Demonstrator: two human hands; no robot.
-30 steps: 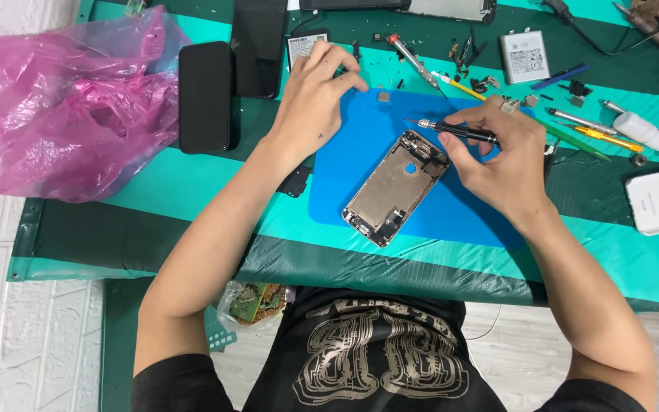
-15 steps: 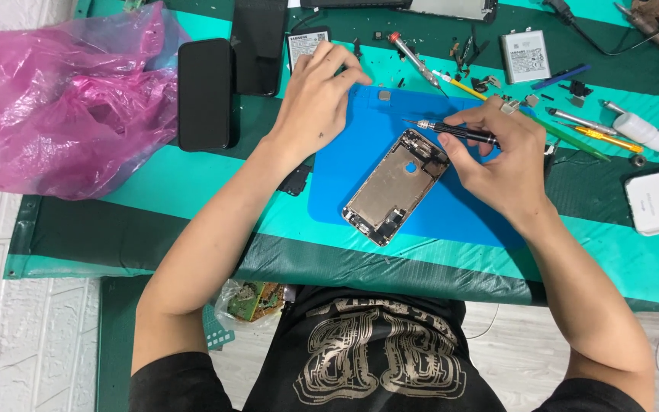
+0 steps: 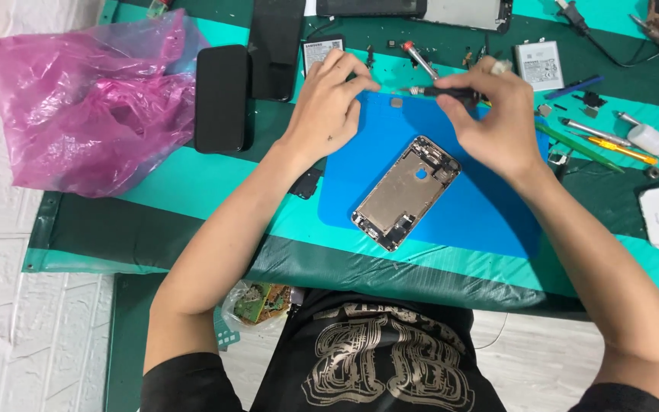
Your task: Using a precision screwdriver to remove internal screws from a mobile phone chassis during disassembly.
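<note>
On the blue mat (image 3: 490,206), the right hand (image 3: 493,114) grips a screwdriver (image 3: 444,92) lying level, tip leftward.

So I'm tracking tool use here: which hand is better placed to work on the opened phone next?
Probably the right hand: it grips the dark screwdriver just above the opened phone. The left hand holds no tool I can see, fingertips at the blue mat's top edge.

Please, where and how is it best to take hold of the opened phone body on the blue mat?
Probably by the two long edges of the opened phone body, near the middle, coming from above. It lies flat and diagonal on the blue mat, inner parts facing up, so fingers should avoid them. Both long edges are free.
</note>
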